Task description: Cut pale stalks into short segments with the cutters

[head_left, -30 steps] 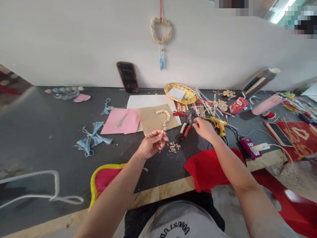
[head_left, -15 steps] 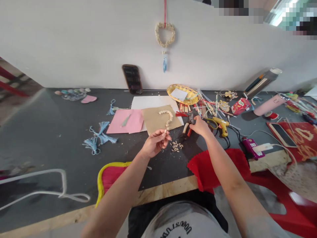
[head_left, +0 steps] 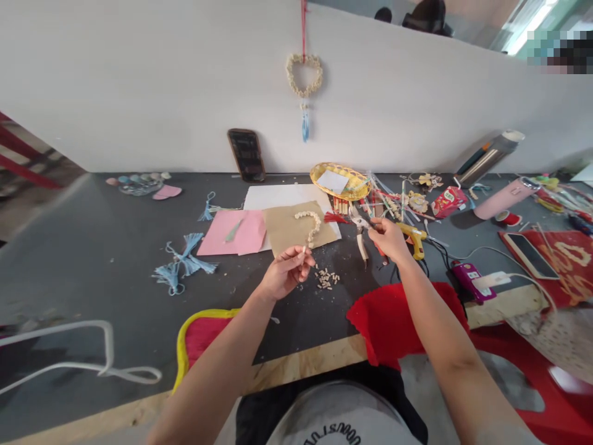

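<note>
My left hand point(head_left: 290, 270) is closed in a pinch on a small pale piece, just below the lower end of a curved cream bead strand point(head_left: 315, 226). The strand lies on a sheet of brown paper point(head_left: 285, 224). To the right, my right hand point(head_left: 388, 238) has its fingers closed on the pliers point(head_left: 359, 220), whose jaws point up and left and whose handles spread downward. Several short cut pieces point(head_left: 327, 279) lie on the dark table between and below my hands.
A yellow basket point(head_left: 356, 184) stands by the wall, beside strewn strips. A yellow glue gun point(head_left: 416, 238) and a purple power socket point(head_left: 471, 278) lie to the right, blue tassels point(head_left: 185, 262) and pink paper point(head_left: 217, 233) to the left. A beaded heart point(head_left: 291, 74) hangs above.
My right hand has moved right and the pliers are now lifted, with jaws and handles apart. My left hand keeps its pinch. The view has shifted slightly.
</note>
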Demonstrator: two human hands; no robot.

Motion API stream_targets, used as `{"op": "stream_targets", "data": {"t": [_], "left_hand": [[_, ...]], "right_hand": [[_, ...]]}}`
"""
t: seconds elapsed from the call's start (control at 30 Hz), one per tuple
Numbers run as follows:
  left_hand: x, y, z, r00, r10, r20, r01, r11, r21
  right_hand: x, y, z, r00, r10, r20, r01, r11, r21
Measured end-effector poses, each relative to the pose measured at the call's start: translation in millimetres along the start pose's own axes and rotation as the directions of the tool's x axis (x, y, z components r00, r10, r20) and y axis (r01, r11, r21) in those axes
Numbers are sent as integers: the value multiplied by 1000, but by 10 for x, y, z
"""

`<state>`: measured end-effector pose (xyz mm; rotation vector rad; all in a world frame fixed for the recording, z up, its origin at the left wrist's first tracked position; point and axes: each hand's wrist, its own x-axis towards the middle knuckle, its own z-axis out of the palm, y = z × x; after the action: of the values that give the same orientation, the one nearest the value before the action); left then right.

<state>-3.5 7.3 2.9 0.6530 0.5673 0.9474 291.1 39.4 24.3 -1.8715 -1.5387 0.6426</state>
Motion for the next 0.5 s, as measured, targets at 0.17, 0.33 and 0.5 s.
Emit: {"op": "stream_targets", "data": {"t": [0.17, 0.33, 0.5], "left_hand": [[10, 6, -10, 1000, 3, -9, -3, 1000, 5], [4, 9, -8, 1000, 15, -1, -15, 1000, 8], [-2, 11, -12, 1000, 13, -7, -13, 1000, 10]], "right_hand": [[-141, -186, -100, 970, -206, -129, 186, 971, -153], [-174, -198, -115, 980, -182, -82, 172, 978, -116], [-114, -236, -298, 959, -185, -214, 223, 959, 172]]}}
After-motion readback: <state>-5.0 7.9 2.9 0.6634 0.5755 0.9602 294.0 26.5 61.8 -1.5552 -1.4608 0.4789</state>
